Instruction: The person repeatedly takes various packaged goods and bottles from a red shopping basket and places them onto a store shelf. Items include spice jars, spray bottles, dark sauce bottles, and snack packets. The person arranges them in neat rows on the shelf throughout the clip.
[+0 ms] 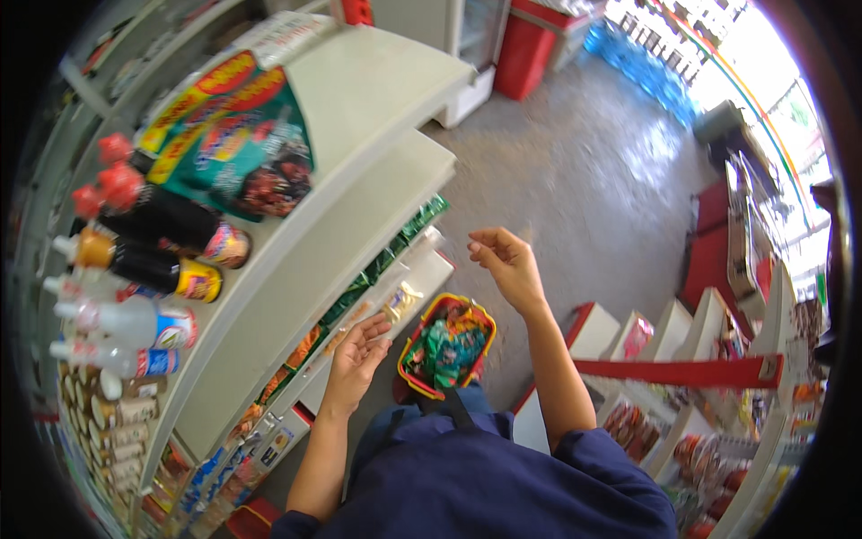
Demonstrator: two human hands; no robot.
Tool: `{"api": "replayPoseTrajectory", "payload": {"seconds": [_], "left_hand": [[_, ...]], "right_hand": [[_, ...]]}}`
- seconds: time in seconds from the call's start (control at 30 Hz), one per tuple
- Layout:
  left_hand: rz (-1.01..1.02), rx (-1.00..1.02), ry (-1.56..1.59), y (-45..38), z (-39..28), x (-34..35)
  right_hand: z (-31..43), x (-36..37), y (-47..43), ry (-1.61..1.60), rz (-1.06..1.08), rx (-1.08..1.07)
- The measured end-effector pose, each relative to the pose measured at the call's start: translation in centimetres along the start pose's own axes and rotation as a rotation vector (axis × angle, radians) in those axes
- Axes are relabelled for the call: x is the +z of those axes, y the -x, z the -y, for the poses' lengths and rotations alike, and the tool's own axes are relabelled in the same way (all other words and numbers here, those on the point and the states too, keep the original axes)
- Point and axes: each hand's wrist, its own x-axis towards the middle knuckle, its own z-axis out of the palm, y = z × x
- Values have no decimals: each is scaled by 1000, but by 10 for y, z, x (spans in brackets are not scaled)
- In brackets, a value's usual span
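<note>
My left hand (359, 364) is raised in front of the shelf unit, its fingers loosely curled and holding nothing. Out over the floor is my right hand (505, 266), its fingers bent and nothing visible between them. Low between the two hands, near my legs, stands a red basket with a yellow rim (490, 342); it holds several green and orange packets (448, 343). A small pale gold packet (402, 301) lies on a lower shelf just beyond my left hand.
Green pouches (249, 148) and dark sauce bottles (168, 273) stand on the upper shelf (377, 74), beside clear bottles (135, 323). Green packets (350, 296) line a lower shelf. Stocked shelves with a red edge (680, 372) are at right. Blue-wrapped bottles (640, 71) stand far back.
</note>
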Motion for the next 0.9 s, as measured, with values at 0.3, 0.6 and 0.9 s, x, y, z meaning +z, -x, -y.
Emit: {"api": "replayPoseTrajectory", "payload": {"seconds": [0.3,0.6,0.9], "left_hand": [[172,-406,-12,4,105,-16],[229,-610,-128,-12,197,-20],[218,-727,-145,-32,306,-4]], "right_hand": [[-204,-13,168,64,-343,574],[-335,28,272,193,-288,904],[-485,46,262,474,0,1116]]}}
